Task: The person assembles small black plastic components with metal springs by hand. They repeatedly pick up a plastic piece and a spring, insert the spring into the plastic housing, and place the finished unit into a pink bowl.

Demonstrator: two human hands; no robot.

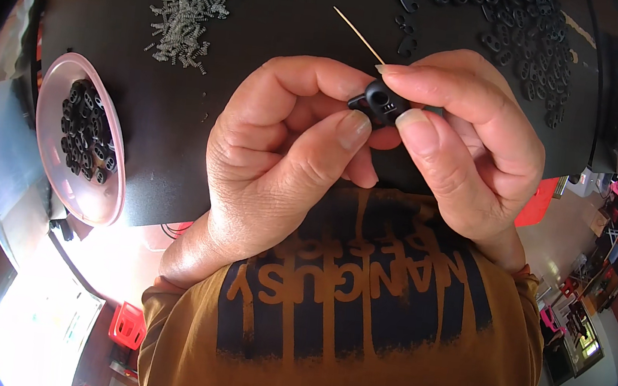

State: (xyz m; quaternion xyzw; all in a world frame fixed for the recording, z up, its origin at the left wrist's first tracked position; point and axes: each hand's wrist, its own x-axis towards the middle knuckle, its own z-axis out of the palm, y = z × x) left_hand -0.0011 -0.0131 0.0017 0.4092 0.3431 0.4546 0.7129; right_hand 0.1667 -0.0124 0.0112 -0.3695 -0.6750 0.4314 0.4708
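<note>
Above the table's near edge, both hands meet at a small black plastic cord lock (383, 103). My left hand (277, 141) is closed, pinching the lock's left side between thumb and fingers. From the other side, my right hand (476, 139) grips it with thumb and index finger. A thin wooden stick (357, 34) juts up and left from beside the right index fingertip; its lower end is hidden. Two small holes show on the lock's face, and the fingers cover much of the rest.
A heap of small metal springs (185, 7) lies at the far left of the dark table (281, 28). Many loose black plastic parts (531, 54) spread across the far right. At the left edge stands a pinkish bowl (47, 116) with black cord locks (88, 128) inside. A red stool (128, 325) is lower left.
</note>
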